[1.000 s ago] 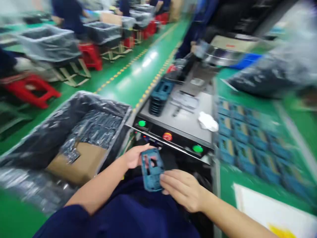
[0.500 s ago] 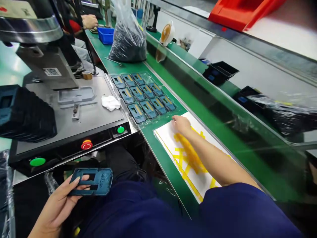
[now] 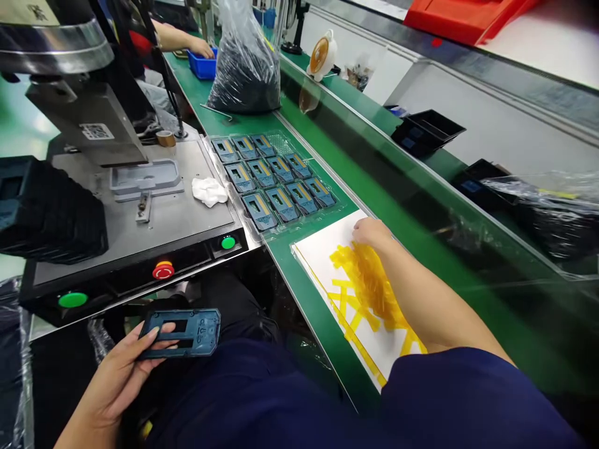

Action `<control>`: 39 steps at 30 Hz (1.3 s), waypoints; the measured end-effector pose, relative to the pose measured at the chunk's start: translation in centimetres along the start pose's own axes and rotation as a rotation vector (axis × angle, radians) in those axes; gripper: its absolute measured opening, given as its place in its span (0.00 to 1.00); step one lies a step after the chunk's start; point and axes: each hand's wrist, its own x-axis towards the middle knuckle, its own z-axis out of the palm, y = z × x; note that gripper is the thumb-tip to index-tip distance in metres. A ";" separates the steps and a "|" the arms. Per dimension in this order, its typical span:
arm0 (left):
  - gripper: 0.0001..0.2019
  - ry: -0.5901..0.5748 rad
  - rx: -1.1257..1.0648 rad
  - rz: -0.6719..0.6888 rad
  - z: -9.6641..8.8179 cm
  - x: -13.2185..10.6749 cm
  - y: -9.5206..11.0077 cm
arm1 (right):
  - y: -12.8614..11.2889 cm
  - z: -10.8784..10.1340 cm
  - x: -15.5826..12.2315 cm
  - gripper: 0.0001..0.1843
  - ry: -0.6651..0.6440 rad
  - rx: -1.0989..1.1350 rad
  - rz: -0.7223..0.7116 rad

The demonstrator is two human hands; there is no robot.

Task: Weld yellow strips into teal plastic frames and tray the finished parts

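Note:
My left hand (image 3: 122, 369) grips a dark blue plastic housing (image 3: 206, 332) by its left end, with fingers through its cut-out window. It is held low, over my lap. My right hand (image 3: 372, 232) is at the far end of a white sheet (image 3: 318, 246), with its fingers curled together. Whatever those fingertips pinch is too small to make out. A heap of yellow tape strips (image 3: 369, 287) lies on the sheet below that wrist. Beyond it, a clear tray (image 3: 299, 219) carries rows of similar housings (image 3: 259, 211) with yellowish strips.
To the left stands a press machine (image 3: 93, 125) with a grey fixture (image 3: 145, 178), a red stop button (image 3: 163, 270) and green buttons. Stacked dark housings (image 3: 51, 212) sit on its left. A filled plastic bag (image 3: 246, 68) stands farther back. A co-worker's hand (image 3: 201, 47) reaches into a blue bin (image 3: 202, 66).
My right hand has shifted right, away from the tray, across the sheet's far end. The housing in my left hand has risen slightly rightward. The co-worker's hand has moved to the blue bin.

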 end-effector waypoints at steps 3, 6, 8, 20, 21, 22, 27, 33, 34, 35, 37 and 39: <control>0.16 0.002 -0.002 0.026 -0.1 0.0 -0.3 | -1.5 -1.2 -0.7 0.11 0.030 0.097 -0.004; 0.13 -0.025 -0.006 0.034 0.1 0.0 -0.6 | -4.3 -1.6 -2.3 0.11 0.003 0.540 -0.044; 0.12 -0.044 -0.013 0.042 0.4 -0.1 -0.7 | -6.5 -1.4 -3.8 0.10 -0.083 0.902 -0.108; 0.04 -0.065 -0.304 0.154 1.7 -0.8 -0.8 | -18.2 5.0 -16.9 0.16 -0.573 1.107 -0.819; 0.03 -0.060 -0.325 0.163 1.7 -0.8 -0.7 | -18.8 5.3 -18.2 0.12 -0.541 1.051 -0.951; 0.03 -0.053 -0.342 0.169 1.7 -0.9 -0.6 | -19.3 5.6 -19.5 0.08 -0.495 0.998 -1.087; 0.06 -0.042 -0.382 0.202 1.9 -1.5 0.1 | -20.7 7.3 -23.3 0.09 -0.188 0.850 -1.642; 0.09 -0.063 -0.400 0.238 2.0 -1.9 0.4 | -20.3 9.4 -23.2 0.16 -0.065 0.724 -1.940; 0.10 -0.066 -0.401 0.239 2.0 -1.9 0.4 | -20.2 9.6 -23.1 0.16 -0.055 0.722 -1.968; 0.10 -0.068 -0.401 0.239 2.0 -1.9 0.4 | -20.1 9.8 -22.9 0.17 -0.042 0.723 -1.991; 0.11 -0.077 -0.397 0.242 2.0 -1.8 0.3 | -20.0 10.0 -22.8 0.16 -0.020 0.726 -2.019; 0.12 -0.091 -0.388 0.253 2.0 -1.8 0.3 | -19.9 10.1 -23.0 0.15 -0.023 0.733 -2.020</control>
